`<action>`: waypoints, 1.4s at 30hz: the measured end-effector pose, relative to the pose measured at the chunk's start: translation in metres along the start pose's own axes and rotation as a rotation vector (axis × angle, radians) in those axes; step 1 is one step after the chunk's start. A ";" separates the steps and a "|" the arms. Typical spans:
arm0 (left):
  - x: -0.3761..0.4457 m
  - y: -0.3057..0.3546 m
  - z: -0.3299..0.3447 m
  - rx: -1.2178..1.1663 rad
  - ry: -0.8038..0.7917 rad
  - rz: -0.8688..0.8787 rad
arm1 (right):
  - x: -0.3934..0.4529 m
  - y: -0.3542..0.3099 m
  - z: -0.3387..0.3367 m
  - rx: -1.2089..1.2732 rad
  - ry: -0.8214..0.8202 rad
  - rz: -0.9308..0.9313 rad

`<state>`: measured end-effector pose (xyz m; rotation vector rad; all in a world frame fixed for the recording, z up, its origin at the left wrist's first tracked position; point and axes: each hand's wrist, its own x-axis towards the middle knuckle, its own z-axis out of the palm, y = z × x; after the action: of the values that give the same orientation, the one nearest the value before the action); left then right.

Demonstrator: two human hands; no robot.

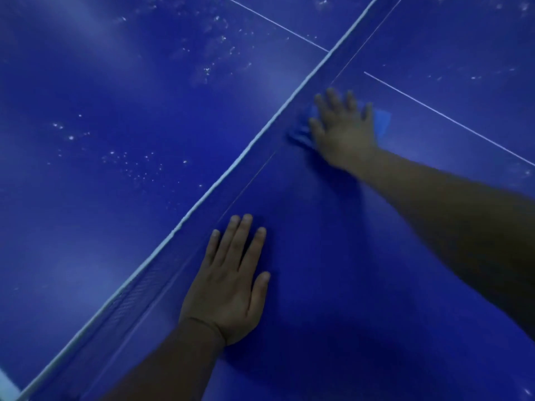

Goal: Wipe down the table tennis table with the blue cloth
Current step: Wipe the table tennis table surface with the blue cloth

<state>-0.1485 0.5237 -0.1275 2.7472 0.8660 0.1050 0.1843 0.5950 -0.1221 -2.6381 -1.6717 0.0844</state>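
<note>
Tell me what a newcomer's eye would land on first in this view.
Most striking is the right hand, spread flat on the blue cloth and pressing it to the table close beside the net. Nearer the camera, the left hand lies flat on the same half. Across the net, white specks dot the far half.

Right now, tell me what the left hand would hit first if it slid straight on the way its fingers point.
The left hand lies flat on the table, fingers pointing up-frame. Sliding on, it would probably meet the net first; depth is hard to judge.
</note>
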 end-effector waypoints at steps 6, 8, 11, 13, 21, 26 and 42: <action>0.000 -0.003 0.000 0.032 -0.054 -0.003 | -0.073 -0.067 0.010 0.038 -0.039 -0.268; 0.001 -0.003 0.000 0.044 -0.070 0.001 | -0.075 -0.037 0.009 0.010 -0.075 -0.349; 0.002 -0.003 0.001 0.054 -0.080 -0.001 | -0.047 0.059 0.002 -0.073 0.005 0.127; 0.002 -0.002 0.001 0.051 -0.090 -0.007 | -0.048 0.104 -0.007 0.068 0.009 0.527; 0.000 -0.003 0.002 0.050 -0.101 -0.019 | -0.103 0.031 0.001 0.004 -0.057 -0.025; -0.001 -0.004 0.006 0.038 -0.090 -0.023 | -0.081 0.130 -0.011 0.105 0.005 0.737; 0.084 0.020 0.008 -0.006 -0.011 0.022 | -0.096 0.001 0.004 0.068 -0.008 -0.109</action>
<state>-0.0673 0.5539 -0.1304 2.7497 0.8315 0.0961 0.1440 0.5083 -0.1231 -2.4957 -1.7784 0.1479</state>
